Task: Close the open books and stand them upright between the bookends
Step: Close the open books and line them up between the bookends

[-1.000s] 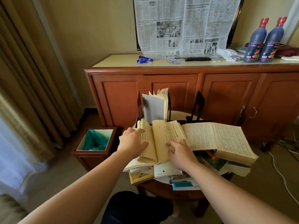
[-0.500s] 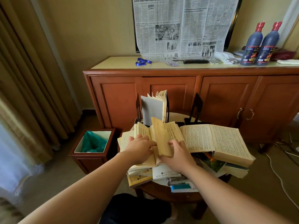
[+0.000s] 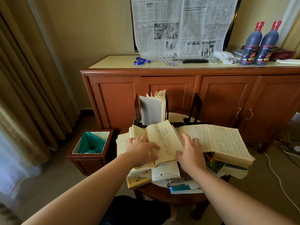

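Note:
A small open book (image 3: 164,140) with yellowed pages lies on top of a pile on the round wooden table (image 3: 164,193). My left hand (image 3: 142,151) presses flat with spread fingers on its left page by the gutter. My right hand (image 3: 190,154) holds the raised right half at its outer edge, thumb on the page. A thick open book (image 3: 220,143) lies to the right. Behind, a grey-covered book (image 3: 151,109) stands upright with fanned pages between two black bookends (image 3: 136,109) (image 3: 166,109); a third bookend (image 3: 195,108) stands apart to the right.
Several closed books (image 3: 165,172) are stacked under the open ones. A wooden waste bin (image 3: 90,153) with a green liner sits left of the table. The sideboard (image 3: 178,88) stands right behind, with two bottles (image 3: 258,44). Cables (image 3: 279,174) run along the floor at right.
My right hand has lifted the small book's right half off the thick book. My left hand slid from the left edge onto the left page by the gutter.

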Available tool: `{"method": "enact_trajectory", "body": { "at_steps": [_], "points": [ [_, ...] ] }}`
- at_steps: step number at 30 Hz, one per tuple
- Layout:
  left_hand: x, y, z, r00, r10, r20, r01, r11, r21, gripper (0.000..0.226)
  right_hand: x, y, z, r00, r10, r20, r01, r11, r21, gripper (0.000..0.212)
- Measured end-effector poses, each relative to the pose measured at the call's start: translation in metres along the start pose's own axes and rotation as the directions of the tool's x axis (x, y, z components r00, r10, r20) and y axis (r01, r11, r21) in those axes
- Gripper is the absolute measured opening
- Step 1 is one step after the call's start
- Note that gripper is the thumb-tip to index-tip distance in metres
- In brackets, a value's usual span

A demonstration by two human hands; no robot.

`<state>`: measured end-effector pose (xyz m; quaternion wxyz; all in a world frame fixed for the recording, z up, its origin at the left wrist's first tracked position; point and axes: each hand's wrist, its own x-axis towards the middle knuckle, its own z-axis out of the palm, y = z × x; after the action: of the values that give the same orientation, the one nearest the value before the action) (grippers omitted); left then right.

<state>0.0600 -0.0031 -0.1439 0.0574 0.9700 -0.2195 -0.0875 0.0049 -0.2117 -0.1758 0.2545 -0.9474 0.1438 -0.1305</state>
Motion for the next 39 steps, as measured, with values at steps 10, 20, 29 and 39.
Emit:
{"method": "enact_trajectory", "body": {
  "at_steps": [10, 20, 29, 39],
  "points": [
    [0.026, -0.003, -0.001, 0.995, 0.018, 0.1, -0.03, 0.993, 0.112, 0.085, 0.009, -0.026, -0.003, 0.9, -0.3, 0.317, 0.405, 0.846, -0.348, 0.026],
    [0.035, -0.01, 0.002, 0.993, 0.04, 0.113, -0.053, 0.992, 0.116, 0.103, 0.03, -0.026, 0.03, 0.807, -0.374, 0.457, 0.478, 0.868, -0.134, 0.049],
    [0.043, -0.015, 0.006, 0.988, 0.07, 0.136, -0.091, 0.984, 0.151, 0.1, 0.077, -0.045, 0.055, 0.819, -0.281, 0.501, 0.438, 0.869, -0.228, 0.058],
    [0.048, -0.013, 0.007, 0.987, 0.043, 0.156, -0.071, 0.981, 0.181, 0.104, 0.072, -0.038, 0.059, 0.825, -0.269, 0.498, 0.451, 0.844, -0.29, 0.074]
  ]
}}
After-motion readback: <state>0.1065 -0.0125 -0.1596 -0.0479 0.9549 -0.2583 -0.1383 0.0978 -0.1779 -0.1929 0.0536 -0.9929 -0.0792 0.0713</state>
